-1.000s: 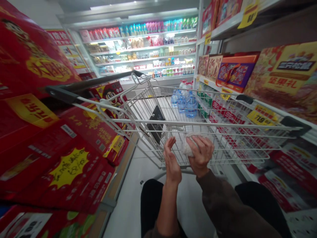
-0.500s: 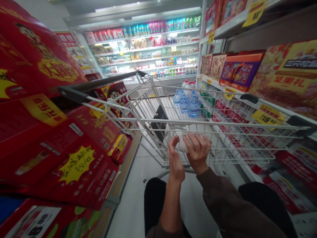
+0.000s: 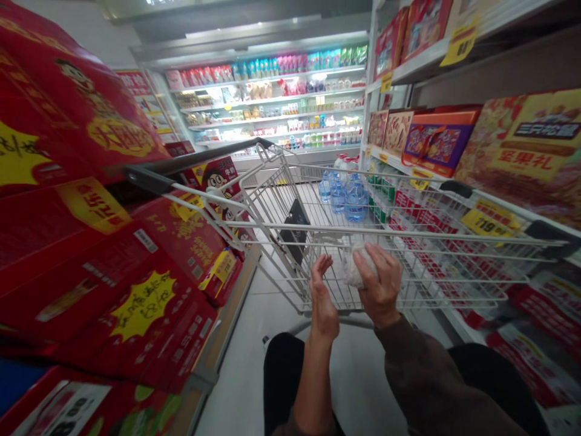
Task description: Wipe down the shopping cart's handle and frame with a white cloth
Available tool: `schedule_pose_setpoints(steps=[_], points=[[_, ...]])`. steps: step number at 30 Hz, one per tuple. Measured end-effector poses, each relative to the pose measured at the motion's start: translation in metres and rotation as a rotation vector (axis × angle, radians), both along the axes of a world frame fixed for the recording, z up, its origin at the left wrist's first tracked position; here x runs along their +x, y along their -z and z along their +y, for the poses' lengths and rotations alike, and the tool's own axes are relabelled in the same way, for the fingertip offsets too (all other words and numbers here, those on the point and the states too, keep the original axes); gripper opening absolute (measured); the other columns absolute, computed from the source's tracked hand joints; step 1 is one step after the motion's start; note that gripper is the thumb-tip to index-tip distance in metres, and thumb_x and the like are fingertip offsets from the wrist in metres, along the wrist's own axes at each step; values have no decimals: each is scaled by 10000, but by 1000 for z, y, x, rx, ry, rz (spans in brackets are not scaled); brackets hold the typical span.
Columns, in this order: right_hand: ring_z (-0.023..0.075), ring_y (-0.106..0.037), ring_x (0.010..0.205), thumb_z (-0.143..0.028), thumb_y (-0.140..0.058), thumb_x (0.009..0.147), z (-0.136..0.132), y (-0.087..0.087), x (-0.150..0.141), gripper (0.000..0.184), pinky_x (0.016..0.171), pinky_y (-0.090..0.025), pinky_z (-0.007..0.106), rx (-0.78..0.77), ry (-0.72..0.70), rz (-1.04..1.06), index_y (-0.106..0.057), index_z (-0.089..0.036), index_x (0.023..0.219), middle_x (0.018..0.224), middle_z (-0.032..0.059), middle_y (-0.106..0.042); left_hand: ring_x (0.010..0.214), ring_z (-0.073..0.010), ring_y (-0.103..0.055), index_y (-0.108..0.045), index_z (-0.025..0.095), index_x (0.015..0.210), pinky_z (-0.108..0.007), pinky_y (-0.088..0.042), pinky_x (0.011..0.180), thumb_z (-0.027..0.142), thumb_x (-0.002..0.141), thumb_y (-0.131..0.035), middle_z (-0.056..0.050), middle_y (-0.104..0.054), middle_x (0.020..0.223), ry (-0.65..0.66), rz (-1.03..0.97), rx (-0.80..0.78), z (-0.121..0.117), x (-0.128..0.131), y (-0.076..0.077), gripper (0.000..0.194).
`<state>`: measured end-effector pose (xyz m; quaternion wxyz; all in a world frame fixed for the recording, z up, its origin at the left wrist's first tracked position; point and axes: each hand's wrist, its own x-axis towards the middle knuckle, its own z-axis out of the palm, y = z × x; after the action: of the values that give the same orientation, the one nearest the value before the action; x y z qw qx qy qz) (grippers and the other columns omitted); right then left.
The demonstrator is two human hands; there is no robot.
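Note:
A wire shopping cart stands tilted in the aisle right in front of me. My right hand is closed round a crumpled white cloth and presses it against the cart's near wire wall. My left hand is held edge-on beside it, fingers straight and loosely apart, holding nothing, close to the same wire wall. A dark flap hangs inside the cart. My knees in dark trousers show below.
Red gift boxes are stacked close on the left. Shelves with boxed goods and yellow price tags run along the right. Water bottles stand on the floor ahead, and a lit chiller shelf closes the aisle.
My right hand has slid the cloth a little to the right and down along the cart's wires. My left hand stayed beside it. The view shifted slightly.

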<state>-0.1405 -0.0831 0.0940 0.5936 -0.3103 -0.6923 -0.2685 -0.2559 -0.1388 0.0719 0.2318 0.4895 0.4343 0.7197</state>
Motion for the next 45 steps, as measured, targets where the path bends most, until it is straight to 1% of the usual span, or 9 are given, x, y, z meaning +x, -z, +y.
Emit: schedule_pose_setpoints(steps=[4, 7, 11, 17, 22, 29, 33, 41, 45], points=[[289, -498, 1338, -123, -590, 911, -1, -21, -12, 453, 1062, -406, 504, -2, 87, 0, -600, -289, 1332, 1347, 95, -641, 1333, -256, -477, -468, 229, 1418, -452, -327, 1163, 643, 987, -132, -124, -507, 1432, -37, 26, 11, 0, 1, -1, 686], [271, -503, 1327, -122, -581, 922, -5, -17, -21, 411, 1106, -320, 539, -37, 102, -100, -625, -276, 1301, 1286, 67, -692, 1372, -256, -445, -462, 228, 1424, -444, -300, 1188, 658, 977, -125, -121, -496, 1453, -20, 3, 15, -1, 0, -3, 706], [234, -557, 1244, -124, -551, 933, -17, -11, -18, 342, 1075, -324, 472, -100, 48, -148, -669, -253, 1227, 1213, 47, -727, 1367, -242, -463, -452, 231, 1418, -434, -278, 1208, 658, 973, -105, -112, -521, 1432, 25, -40, 11, -2, -1, -3, 708], [242, -526, 1260, -179, -545, 939, -20, -36, -24, 345, 1072, -313, 465, -125, 5, -116, -654, -279, 1251, 1267, 48, -693, 1402, -247, -426, -411, 222, 1466, -430, -266, 1218, 643, 979, -82, -117, -469, 1500, 27, -48, -4, -7, 3, -6, 723], [236, -537, 1231, -154, -549, 938, -24, -20, -29, 368, 1088, -300, 490, -160, 32, -220, -642, -290, 1267, 1249, 33, -705, 1437, -243, -384, -401, 236, 1477, -430, -248, 1224, 629, 987, -85, -107, -453, 1521, 34, -5, -33, -16, -4, -4, 703], [242, -528, 1265, -124, -569, 921, -26, -35, -49, 400, 1093, -317, 497, -84, 34, -121, -642, -306, 1270, 1279, 16, -697, 1269, -271, -512, -550, 211, 1335, -440, -369, 1114, 651, 978, -100, -131, -556, 1335, -358, 34, 164, -22, -24, -11, 724], [221, -537, 1255, -128, -564, 941, -25, -23, -60, 359, 1114, -299, 502, -72, 58, -199, -647, -283, 1253, 1268, 6, -706, 1344, -259, -449, -519, 228, 1376, -418, -343, 1113, 618, 992, -93, -120, -484, 1431, -540, 44, 153, -19, -44, -21, 693], [233, -528, 1277, -165, -573, 949, -24, -39, -84, 329, 1129, -279, 515, -16, 26, -165, -645, -287, 1246, 1286, 16, -695, 1368, -257, -463, -498, 247, 1407, -423, -341, 1114, 677, 961, -53, -111, -500, 1488, -369, -45, 134, -7, -69, -34, 763], [234, -560, 1221, -156, -536, 962, -32, -25, -84, 309, 1088, -296, 485, -119, 27, -251, -658, -268, 1223, 1266, 31, -700, 1330, -257, -502, -523, 246, 1387, -430, -336, 1116, 672, 967, -74, -113, -545, 1448, -329, -75, 118, -12, -76, -31, 748]])
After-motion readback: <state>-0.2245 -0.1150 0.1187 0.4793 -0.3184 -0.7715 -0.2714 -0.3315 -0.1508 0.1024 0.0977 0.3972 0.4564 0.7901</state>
